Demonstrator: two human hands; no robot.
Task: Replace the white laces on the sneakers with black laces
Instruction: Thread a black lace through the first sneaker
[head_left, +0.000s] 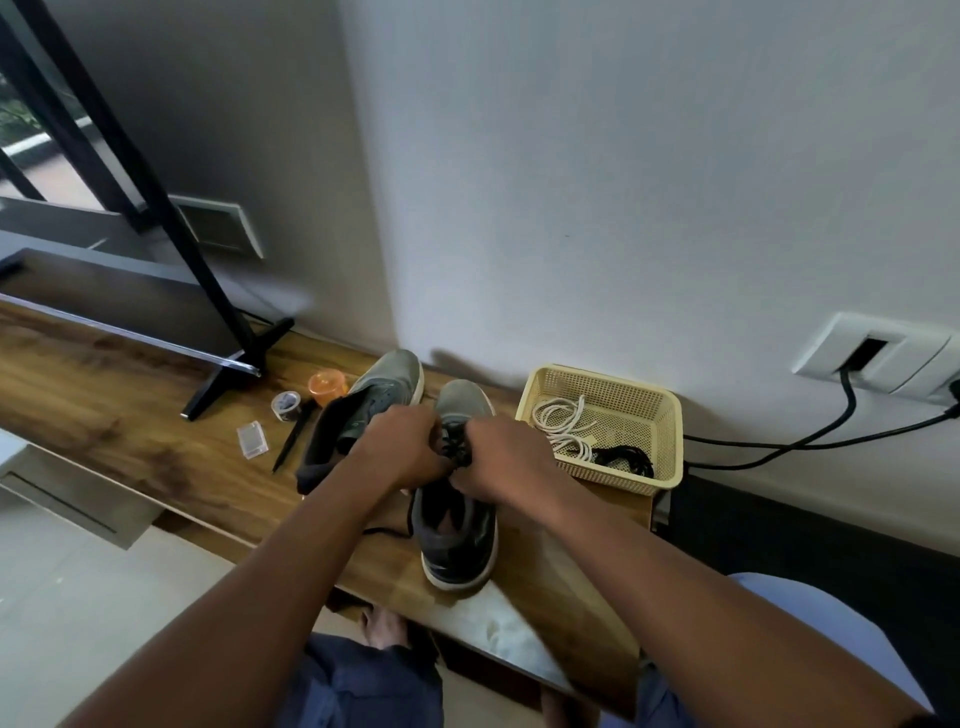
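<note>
Grey sneaker (460, 525) at frame centre, heel toward the viewer, black lace (456, 448) crossing its upper eyelets and one loose end trailing left over the desk (130, 415). Both pinching that lace: left hand (402, 449) and right hand (506, 462), fingers curled over the tongue. Best pulled evenly, flat and untwisted, each side snug before the next eyelet. Second sneaker (374, 410) just left, seemingly unlaced. To the right, cream basket (670, 441) holding white laces (563, 423) and spare black ones (626, 460).
</note>
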